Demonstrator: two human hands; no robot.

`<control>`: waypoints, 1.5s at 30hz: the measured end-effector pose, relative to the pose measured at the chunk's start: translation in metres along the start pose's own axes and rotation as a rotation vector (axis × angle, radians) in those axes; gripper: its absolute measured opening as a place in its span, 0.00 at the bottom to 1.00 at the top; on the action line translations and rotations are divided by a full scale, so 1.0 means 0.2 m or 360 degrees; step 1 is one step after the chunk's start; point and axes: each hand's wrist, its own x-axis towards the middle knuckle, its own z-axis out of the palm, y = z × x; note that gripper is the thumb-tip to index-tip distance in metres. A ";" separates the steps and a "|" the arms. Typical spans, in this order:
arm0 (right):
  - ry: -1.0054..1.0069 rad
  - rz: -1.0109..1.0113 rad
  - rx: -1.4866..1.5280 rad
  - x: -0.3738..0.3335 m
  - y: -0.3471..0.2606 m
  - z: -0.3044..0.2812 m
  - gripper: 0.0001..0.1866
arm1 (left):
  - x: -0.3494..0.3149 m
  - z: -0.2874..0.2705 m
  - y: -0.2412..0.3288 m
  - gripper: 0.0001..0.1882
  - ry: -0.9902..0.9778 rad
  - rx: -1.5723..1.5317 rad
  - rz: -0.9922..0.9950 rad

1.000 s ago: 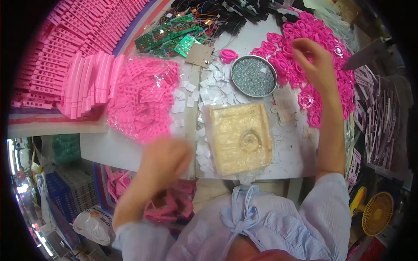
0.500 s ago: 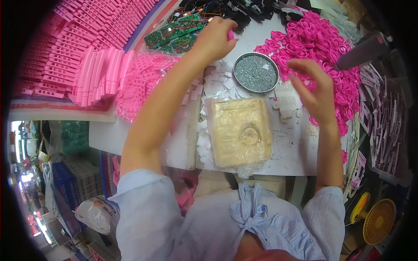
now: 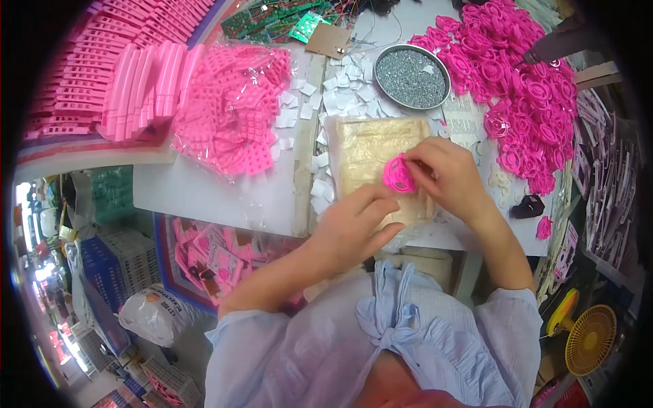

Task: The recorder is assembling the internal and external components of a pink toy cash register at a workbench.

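Observation:
My right hand [image 3: 445,173] pinches a pink rounded plastic part [image 3: 398,175] with openings in it. The part is held above a yellowish block [image 3: 360,146] wrapped in clear plastic, which lies at the table's near edge. Just left of the part and nearer to me, my left hand [image 3: 357,224] hovers with thumb and fingers apart, and I see nothing in it. Behind the block stands a round metal dish [image 3: 412,76] full of small silvery pieces, probably screws. More pink parts [image 3: 530,115] of a similar kind are heaped at the right.
White paper-like squares [image 3: 350,92] lie scattered left of the dish. A clear bag of pink pieces [image 3: 228,115] and stacked pink strips [image 3: 146,88] fill the left. Green circuit boards [image 3: 255,24] lie at the back. A small black part [image 3: 527,207] sits near the right edge.
My left hand has come back from the circuit boards toward me. My right hand has moved inward over the block and now holds the pink part. The black part now shows at the right edge.

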 end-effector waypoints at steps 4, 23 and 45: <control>-0.0264 -0.0189 -0.0358 -0.02 0.04 0.02 0.08 | 0.00 0.03 -0.08 0.20 -0.0097 0.0172 0.0131; -0.0237 0.0217 0.0068 -0.09 -0.01 -0.20 0.16 | 0.30 -1.34 -0.43 0.23 0.1320 0.1672 0.0084; 0.0224 0.0615 0.2310 -0.21 -0.28 -0.16 0.34 | 0.20 -0.27 0.31 0.35 -0.0071 0.0581 0.0293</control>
